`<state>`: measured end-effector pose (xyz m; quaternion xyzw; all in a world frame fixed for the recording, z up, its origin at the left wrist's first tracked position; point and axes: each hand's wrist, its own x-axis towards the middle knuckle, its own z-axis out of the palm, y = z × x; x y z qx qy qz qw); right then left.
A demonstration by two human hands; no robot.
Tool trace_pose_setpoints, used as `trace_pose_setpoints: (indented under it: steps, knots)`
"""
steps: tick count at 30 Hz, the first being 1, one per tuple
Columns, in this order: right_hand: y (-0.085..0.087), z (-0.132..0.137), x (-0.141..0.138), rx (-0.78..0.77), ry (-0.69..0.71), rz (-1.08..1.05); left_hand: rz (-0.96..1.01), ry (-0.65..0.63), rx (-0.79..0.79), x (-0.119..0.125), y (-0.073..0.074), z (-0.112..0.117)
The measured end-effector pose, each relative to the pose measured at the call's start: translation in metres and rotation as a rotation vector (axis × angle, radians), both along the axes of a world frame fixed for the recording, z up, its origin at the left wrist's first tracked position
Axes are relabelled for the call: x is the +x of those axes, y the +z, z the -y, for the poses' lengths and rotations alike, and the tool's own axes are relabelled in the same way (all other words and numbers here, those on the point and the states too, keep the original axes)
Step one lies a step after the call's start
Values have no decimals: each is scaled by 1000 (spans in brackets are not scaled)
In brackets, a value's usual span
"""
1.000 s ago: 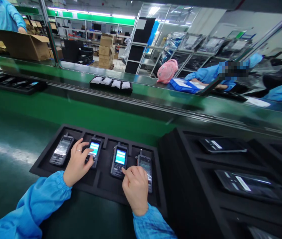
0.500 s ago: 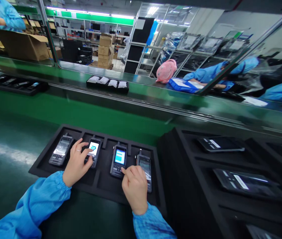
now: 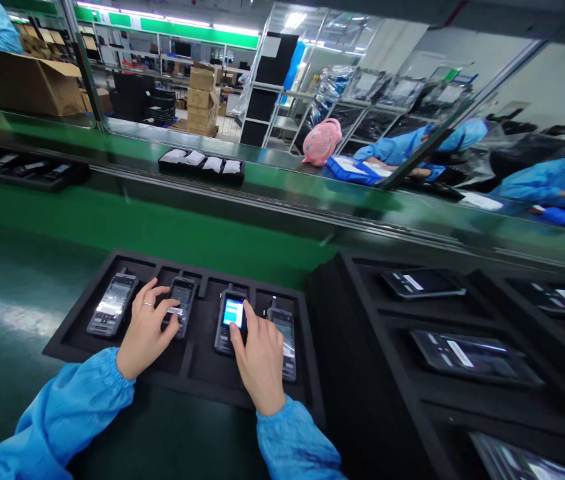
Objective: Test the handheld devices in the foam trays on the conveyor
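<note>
the left hand (image 3: 145, 327) is lying over the second handset from the left (image 3: 182, 293), thumb and forefinger parted above its lower half; whether they are touching it is not clear. the right hand (image 3: 261, 357) is resting over the lit handset (image 3: 231, 313), thumb by the foot of its bright screen, forefinger along the right edge, the two digits standing apart. the handsets are looking stiff and light enough for one hand; their glossy screens are probably being the slippery, fragile part, and the long side edges are likely offering the surer hold. both wrists are angling inward, blue sleeves (image 3: 62, 413) rising from the lower edge. both handsets are lying in a black foam tray (image 3: 207, 367) on the table (image 3: 162, 433), flanked by two dark-screened ones. farther right, a higher foam tray (image 3: 387, 373) is holding flat black devices (image 3: 472, 357).
</note>
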<state>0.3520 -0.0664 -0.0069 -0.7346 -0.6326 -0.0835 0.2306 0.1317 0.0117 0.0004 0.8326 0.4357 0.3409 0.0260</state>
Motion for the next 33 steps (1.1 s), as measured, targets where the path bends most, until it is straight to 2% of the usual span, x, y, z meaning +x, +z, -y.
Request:
trace_pose_setpoints:
  steps: [5,19,33]
  knots:
    - [0,1,-2,-39,-5,8,-1,0,-4,0,2,1]
    - [-7,10,1,169,64,-122,-6,4,-3,-2,0,-1]
    - [-4,13,1,212,50,-118,-4,1,-17,-3,-2,-3]
